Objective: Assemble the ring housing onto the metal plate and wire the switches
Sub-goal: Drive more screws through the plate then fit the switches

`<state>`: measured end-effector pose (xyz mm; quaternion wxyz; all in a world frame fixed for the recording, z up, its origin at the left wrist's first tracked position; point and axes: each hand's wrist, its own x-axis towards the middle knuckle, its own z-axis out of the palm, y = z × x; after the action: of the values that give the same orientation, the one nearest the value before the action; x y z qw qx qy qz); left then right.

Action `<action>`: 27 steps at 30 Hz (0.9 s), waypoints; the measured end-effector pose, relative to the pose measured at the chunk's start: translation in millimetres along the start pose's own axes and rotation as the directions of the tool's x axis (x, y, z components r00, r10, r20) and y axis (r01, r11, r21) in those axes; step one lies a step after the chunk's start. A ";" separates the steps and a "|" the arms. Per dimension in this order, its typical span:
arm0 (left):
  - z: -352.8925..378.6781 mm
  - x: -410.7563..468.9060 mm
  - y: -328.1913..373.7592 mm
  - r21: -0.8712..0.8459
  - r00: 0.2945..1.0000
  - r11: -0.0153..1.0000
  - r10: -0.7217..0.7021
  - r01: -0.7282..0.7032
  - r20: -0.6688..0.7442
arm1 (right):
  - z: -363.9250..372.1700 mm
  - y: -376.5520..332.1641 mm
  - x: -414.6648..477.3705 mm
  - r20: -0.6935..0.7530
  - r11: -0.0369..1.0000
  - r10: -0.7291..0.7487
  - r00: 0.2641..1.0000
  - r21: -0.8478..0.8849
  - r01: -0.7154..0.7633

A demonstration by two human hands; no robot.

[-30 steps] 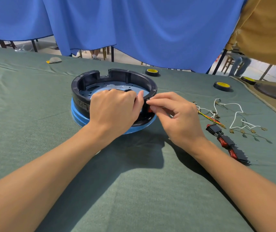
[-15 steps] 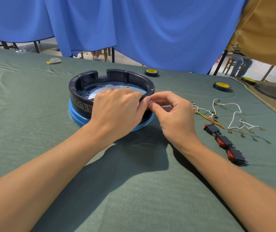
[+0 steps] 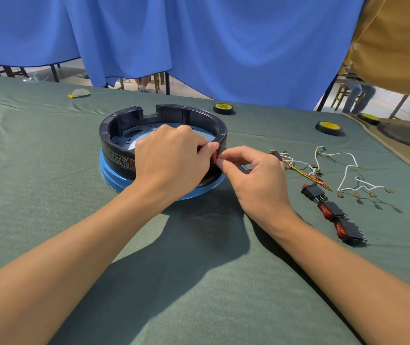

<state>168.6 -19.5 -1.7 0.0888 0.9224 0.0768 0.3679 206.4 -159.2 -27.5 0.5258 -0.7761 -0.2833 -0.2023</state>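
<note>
Left hand [image 3: 171, 155] grips the housing [image 3: 129, 120] over its near wall; right hand [image 3: 253, 175] pinches a red switch [image 3: 215, 157] against that wall.

Housing [image 3: 129, 120] on plate [image 3: 126, 139], centre-left; wires [image 3: 345, 168] to R; switches [image 3: 333, 212] before wires; tape roll [image 3: 223, 108] behind housing, 2nd roll [image 3: 328, 127] behind wires.

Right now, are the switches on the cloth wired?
Unwired: three switches lie in a row, the wires loose beside them, terminals free.
</note>
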 end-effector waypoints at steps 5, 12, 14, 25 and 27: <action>1.4 3.8 -0.3 -0.041 0.998 0.998 -0.048 0.049 0.027 | 1.1 -0.4 0.2 0.015 0.999 0.025 1.000 0.026 -0.025; 1.8 0.2 -1.8 -0.008 0.998 1.000 0.026 -0.026 -0.056 | 1.2 -0.5 1.9 0.016 0.997 0.064 0.998 0.051 -0.065; 1.5 -3.0 -2.2 0.039 0.992 0.996 0.085 -0.082 -0.096 | 1.5 -0.9 2.4 0.030 0.996 0.073 0.997 0.056 -0.074; 2.9 -6.8 -3.1 0.094 0.993 0.990 0.112 -0.108 -0.039 | 6.1 1.7 5.2 0.030 0.994 0.104 0.994 0.029 -0.105; 2.4 -7.8 -2.4 0.102 0.991 0.988 0.123 -0.117 -0.050 | 8.3 2.0 6.7 0.016 0.993 0.118 0.993 0.014 -0.119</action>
<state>164.5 -19.0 -9.2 0.0185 0.9178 0.0416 0.3943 212.9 -150.6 -27.9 0.5405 -0.7891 -0.2423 -0.1625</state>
